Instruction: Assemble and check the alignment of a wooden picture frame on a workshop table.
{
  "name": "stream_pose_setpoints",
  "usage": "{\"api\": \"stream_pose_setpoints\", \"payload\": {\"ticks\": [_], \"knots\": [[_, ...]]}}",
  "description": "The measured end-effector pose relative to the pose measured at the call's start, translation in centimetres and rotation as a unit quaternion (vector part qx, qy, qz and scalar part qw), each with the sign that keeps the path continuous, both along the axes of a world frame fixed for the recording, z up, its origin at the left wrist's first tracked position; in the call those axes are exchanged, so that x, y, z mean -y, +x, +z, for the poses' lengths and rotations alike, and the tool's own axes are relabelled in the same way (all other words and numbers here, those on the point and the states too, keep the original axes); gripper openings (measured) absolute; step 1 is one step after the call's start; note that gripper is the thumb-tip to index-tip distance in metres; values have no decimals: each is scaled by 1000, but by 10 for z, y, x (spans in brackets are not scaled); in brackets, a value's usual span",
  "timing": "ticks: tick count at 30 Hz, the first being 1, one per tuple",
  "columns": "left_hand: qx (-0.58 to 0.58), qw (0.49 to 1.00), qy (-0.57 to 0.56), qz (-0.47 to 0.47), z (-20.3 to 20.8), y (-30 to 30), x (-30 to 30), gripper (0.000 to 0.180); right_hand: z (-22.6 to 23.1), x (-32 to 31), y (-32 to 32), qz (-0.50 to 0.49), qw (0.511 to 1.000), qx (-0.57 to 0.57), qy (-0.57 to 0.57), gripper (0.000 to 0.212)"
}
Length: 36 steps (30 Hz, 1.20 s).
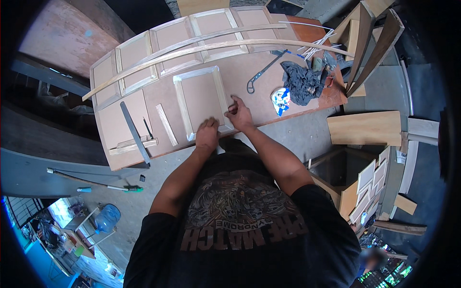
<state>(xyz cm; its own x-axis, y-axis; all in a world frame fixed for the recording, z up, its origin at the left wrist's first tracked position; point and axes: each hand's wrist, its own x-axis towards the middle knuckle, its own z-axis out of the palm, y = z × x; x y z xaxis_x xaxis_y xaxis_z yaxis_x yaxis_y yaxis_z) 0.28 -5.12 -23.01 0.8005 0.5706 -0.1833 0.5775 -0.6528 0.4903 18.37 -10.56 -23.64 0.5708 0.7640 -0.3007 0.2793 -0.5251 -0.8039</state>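
Note:
A small rectangular wooden frame (pixel 180 101) with pale patches at its corners lies on the worktable, brown board showing inside it. My left hand (pixel 208 133) is closed over its near rail, fingers bent and pressed together. At the near right corner, my right hand (pixel 239 115) is curled beside the right rail, thumb and fingers drawn in. Whatever may be between those fingers is too small to make out. Left of the frame lie a loose wood strip (pixel 167 125), a dark pencil-like stick (pixel 148 126) and a long metal straightedge (pixel 134 132).
A long panelled wooden frame (pixel 153 43) and two long strips, one a pale batten (pixel 201 48), span the far side. Rightward lie a handsaw (pixel 263 74), a white-and-blue bag (pixel 280 101) and a dark cloth (pixel 303 82). Boards (pixel 365 128) stand at right; a water jug (pixel 107 218) is lower left.

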Motion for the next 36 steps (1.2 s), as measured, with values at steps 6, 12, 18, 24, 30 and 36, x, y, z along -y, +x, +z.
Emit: {"api": "stream_pose_setpoints", "payload": {"ticks": [6, 12, 18, 24, 30, 36], "knots": [[15, 1000, 16, 3, 9, 3, -6, 44, -5, -7, 7, 19, 1000, 12, 2, 80], [27, 1000, 8, -2, 9, 1, -8, 35, -4, -9, 1, 1, 1000, 22, 6, 80], [25, 1000, 13, -3, 8, 0, -8, 30, -4, -7, 2, 5, 999, 33, 6, 81], [25, 1000, 6, -5, 8, 0, -8, 29, -5, -8, 3, 7, 999, 32, 9, 81], [25, 1000, 9, -3, 9, 1, -9, 30, -3, -8, 2, 1, 1000, 23, 17, 80], [30, 999, 15, -11, 12, 1, -9, 31, -6, -6, 3, 5, 999, 21, 28, 81]]}}
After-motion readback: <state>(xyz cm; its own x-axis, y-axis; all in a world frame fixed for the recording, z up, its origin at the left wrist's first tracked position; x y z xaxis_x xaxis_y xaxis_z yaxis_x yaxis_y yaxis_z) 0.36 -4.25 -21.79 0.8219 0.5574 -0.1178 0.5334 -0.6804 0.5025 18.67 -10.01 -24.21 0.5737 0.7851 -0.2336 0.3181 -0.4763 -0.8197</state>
